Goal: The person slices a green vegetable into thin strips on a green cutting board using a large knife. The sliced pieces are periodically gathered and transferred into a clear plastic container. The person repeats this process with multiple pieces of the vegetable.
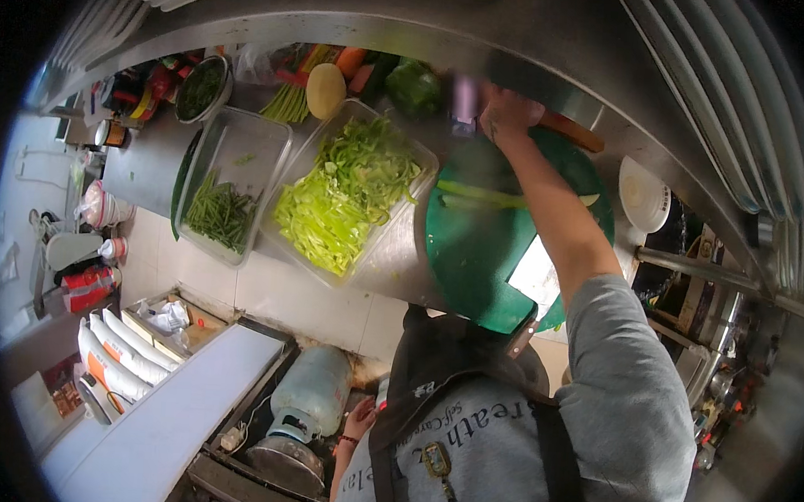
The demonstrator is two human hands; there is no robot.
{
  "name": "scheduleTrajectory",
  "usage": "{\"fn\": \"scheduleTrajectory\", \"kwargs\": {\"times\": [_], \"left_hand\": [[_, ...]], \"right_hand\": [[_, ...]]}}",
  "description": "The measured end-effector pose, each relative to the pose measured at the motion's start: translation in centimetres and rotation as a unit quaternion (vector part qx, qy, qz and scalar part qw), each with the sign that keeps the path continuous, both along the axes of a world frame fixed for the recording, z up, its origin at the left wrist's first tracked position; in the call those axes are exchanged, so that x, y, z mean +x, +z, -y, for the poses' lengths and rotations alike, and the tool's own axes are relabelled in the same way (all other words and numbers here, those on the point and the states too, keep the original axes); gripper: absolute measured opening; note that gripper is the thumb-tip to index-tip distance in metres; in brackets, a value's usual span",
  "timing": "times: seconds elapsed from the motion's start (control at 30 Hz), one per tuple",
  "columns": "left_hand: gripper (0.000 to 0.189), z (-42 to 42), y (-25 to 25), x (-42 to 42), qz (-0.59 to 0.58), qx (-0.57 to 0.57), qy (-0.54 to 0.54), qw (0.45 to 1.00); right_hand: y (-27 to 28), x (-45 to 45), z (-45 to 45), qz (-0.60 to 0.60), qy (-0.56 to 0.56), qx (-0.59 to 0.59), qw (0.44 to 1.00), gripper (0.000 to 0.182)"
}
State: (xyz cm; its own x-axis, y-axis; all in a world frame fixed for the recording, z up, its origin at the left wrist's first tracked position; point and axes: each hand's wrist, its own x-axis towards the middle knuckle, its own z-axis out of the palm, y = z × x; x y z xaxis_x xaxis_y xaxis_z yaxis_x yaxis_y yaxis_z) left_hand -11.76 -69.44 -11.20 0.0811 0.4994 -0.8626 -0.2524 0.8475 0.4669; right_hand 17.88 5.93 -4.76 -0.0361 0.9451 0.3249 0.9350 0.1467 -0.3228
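Observation:
My right hand (511, 113) reaches beyond the round green cutting board (470, 254), beside a blurred lit phone-like screen (464, 101); its fingers are blurred. Under my right forearm, a long pale green vegetable stalk (480, 192) lies on the board. A cleaver (536, 272) rests near the board's close edge, its wooden handle pointing at my body. My left hand (360, 416) hangs low at my side near a gas cylinder (313, 389), partly hidden by my clothing. Left of the board, a clear plastic tub (424, 160) holds sliced green peppers.
Another clear tub (282, 132) holds cut green beans or stems. Behind are a peeled potato (326, 90), a green pepper (414, 87) and a metal bowl of greens (202, 89). A metal shelf (386, 35) overhangs the counter. A white bowl (643, 195) stands right of the board.

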Motion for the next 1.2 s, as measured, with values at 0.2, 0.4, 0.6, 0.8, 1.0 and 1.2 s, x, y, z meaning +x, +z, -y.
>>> {"fn": "scheduleTrajectory", "kwargs": {"times": [0.2, 0.4, 0.6, 0.8, 1.0, 1.2], "left_hand": [[0.053, -2.5, 2.0, 1.4, 0.01, -0.028, 0.026, 0.999], [0.052, -3.7, 2.6, 1.0, 0.008, 0.001, 0.067, 0.998], [0.052, -5.4, 4.0, 1.3, -0.027, 0.01, 0.056, 0.998], [0.051, -5.7, 4.3, 2.0, -0.021, 0.034, 0.038, 0.998], [0.052, -4.4, 2.7, 1.8, -0.052, 0.006, 0.01, 0.999], [0.046, -19.4, 9.7, 0.3, -0.212, 0.156, -0.094, 0.96]], "right_hand": [[0.6, 0.3, 2.9, 0.028, 0.095, 0.055, 0.994, 0.026], [0.0, -1.4, -0.4, -0.07, 0.04, -0.049, 0.996, 0.045], [2.5, -3.9, -0.2, -0.181, 0.002, -0.355, 0.917, 0.112], [1.2, -4.4, -1.1, -0.269, -0.103, -0.388, 0.875, 0.12], [1.0, -2.9, 0.9, -0.192, 0.022, -0.032, 0.981, 0.083], [11.9, -6.1, 11.2, -0.233, 0.157, 0.009, 0.96, 0.096]]}}
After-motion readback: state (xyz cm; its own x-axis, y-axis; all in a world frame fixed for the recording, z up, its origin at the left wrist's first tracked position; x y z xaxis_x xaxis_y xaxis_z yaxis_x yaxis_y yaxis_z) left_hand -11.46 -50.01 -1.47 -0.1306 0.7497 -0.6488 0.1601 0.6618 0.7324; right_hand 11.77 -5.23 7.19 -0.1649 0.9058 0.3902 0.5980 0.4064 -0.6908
